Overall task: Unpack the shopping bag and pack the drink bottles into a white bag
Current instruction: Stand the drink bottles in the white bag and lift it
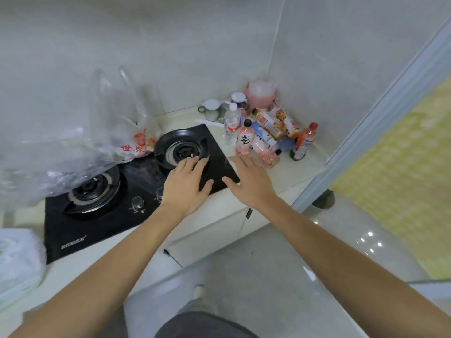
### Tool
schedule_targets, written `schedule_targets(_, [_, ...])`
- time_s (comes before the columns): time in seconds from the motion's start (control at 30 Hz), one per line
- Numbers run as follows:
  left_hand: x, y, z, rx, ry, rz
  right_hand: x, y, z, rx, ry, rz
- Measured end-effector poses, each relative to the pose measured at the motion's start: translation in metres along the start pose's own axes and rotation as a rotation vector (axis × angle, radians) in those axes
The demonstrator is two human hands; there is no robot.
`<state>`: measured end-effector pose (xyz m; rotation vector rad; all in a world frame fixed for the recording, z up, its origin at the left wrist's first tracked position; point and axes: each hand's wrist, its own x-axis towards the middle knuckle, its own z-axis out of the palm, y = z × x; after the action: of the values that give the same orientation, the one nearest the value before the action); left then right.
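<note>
A translucent shopping bag (73, 147) with red print slumps over the left burner of the black gas hob (105, 225). Several drink bottles crowd the counter's back right corner: a clear water bottle (231, 126), a pink bottle with a black cap (244, 141), another pink bottle lying down (264, 152) and a red-capped bottle (303, 141). My left hand (186, 185) hovers flat over the right burner (181, 150), holding nothing. My right hand (249, 180), fingers spread and empty, is just short of the pink bottles. A white bag (17, 262) lies at the left edge.
Snack packets (280, 123), a white-lidded mug (211, 108), a jar (239, 100) and a pink pot (261, 93) stand behind the bottles in the tiled corner. Stove knobs (138, 203) sit at the hob's front. A door frame (371, 132) rises on the right; below is glossy floor.
</note>
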<state>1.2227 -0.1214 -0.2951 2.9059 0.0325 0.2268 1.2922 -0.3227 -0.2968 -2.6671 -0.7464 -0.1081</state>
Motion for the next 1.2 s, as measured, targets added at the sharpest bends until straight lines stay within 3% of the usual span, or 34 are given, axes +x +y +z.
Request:
schedule_targets(0.23, [0.105, 0.038, 0.064, -0.084, -0.068, 0.057, 0.047, 0.108, 0.007, -0.048, -0.013, 0.135])
schedule_targets(0.57, [0.239, 0.088, 0.103, -0.187, -0.123, 0.041, 0.112, 0.239, -0.031, -0.1, 0.081, 0.295])
schedule_targets(0.77, [0.289, 0.104, 0.125, -0.174, -0.173, -0.074, 0.15, 0.318, -0.031, -0.103, -0.061, 0.412])
schedule_targets(0.87, [0.301, 0.106, 0.135, -0.201, -0.176, -0.178, 0.159, 0.348, -0.023, 0.053, -0.121, 0.425])
schedule_targets(1.03, [0.314, 0.11, 0.15, -0.215, -0.188, -0.309, 0.162, 0.38, -0.018, 0.257, -0.063, 0.349])
schedule_targets(1.2, [0.311, 0.12, 0.163, -0.266, -0.091, -0.409, 0.159, 0.397, -0.012, 0.476, -0.073, 0.329])
